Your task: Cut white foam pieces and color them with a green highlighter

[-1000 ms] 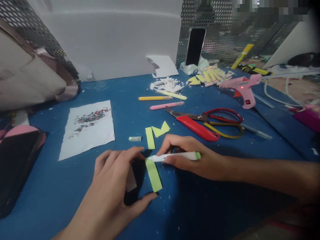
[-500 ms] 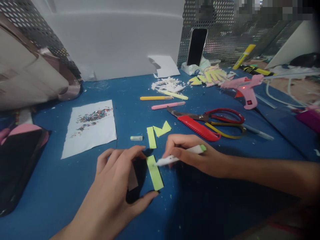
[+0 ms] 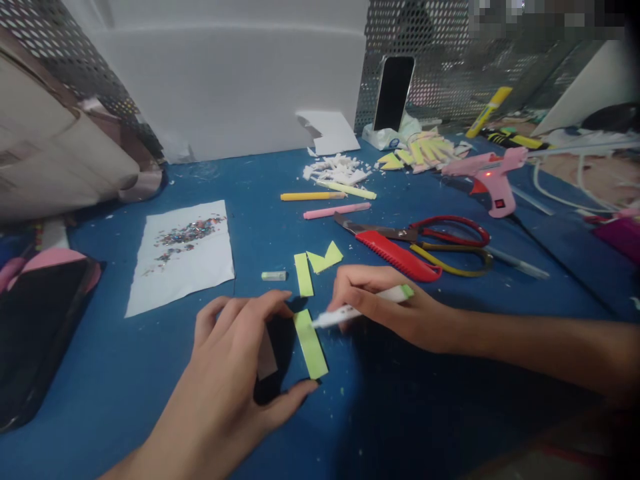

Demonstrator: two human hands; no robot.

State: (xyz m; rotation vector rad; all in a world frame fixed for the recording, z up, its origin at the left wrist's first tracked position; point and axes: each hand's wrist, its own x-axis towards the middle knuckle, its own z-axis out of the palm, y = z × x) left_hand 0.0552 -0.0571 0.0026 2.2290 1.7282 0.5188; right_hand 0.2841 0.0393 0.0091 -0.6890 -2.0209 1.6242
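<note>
A light green strip lies on the blue table, held at its two ends between the thumb and index finger of my left hand. My right hand is closed round a white marker pen with a green end; its blurred tip is at the strip's upper right edge. Beyond the strip lie a smaller green piece and a notched green piece. The marker cap rests to their left. Under my left palm, a pale flat piece is partly hidden.
Scissors and a red-handled cutter lie beyond my right hand. A pink glue gun with a lit red light stands further right. White paper with glittery bits lies left, near a dark phone. Several markers lie ahead.
The marker tip has shifted slightly up and right along the strip, with my right hand. My left hand stays on the strip.
</note>
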